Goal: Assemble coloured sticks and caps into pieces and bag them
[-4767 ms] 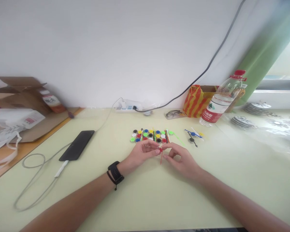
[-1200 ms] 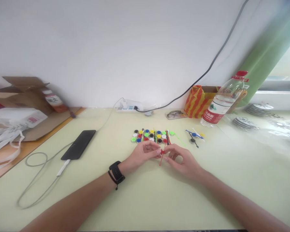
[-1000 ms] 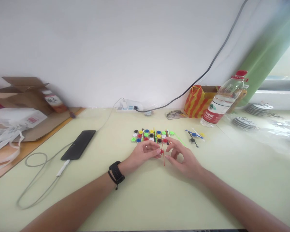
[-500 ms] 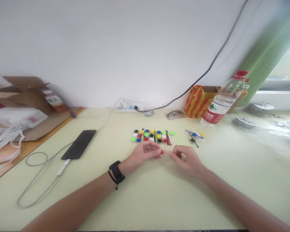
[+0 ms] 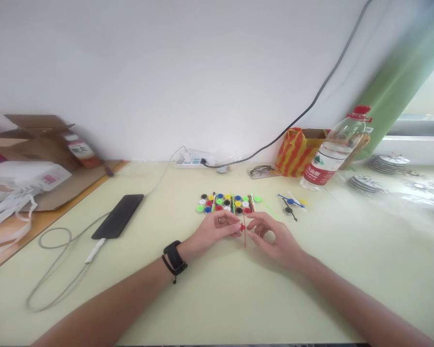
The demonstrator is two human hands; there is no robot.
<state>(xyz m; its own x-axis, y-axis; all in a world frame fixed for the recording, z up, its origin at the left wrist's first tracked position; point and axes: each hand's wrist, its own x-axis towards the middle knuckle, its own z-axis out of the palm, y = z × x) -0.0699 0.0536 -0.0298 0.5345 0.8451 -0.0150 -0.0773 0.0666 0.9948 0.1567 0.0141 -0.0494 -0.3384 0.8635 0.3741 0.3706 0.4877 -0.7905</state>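
My left hand (image 5: 217, 229) is closed, with a small red plastic piece (image 5: 242, 227) pinched between thumb and fingertips just above the table. A thin red pointer (image 5: 245, 238) stands lengthwise against the right side of that piece. Close by on the right is my right hand (image 5: 275, 236), its index finger and thumb spread apart beside the pointer; whether they touch it is hard to see. Behind the hands lie rows of small coloured discs (image 5: 227, 196) with bundles of thin coloured pointers (image 5: 233, 205) among them. Blue and black pointers with discs (image 5: 291, 202) lie farther right.
A black phone (image 5: 117, 216) on a cable lies left. Along the wall are a power strip (image 5: 190, 164), glasses (image 5: 262, 171), a striped bag (image 5: 292, 152) and a large water bottle (image 5: 327, 159). A cardboard box (image 5: 39, 140) stands far left; stacked discs (image 5: 367, 185) sit right.
My right hand has moved slightly left and its fingers have spread. The red pointer now shows upright at the red piece. My left hand has stayed in place.
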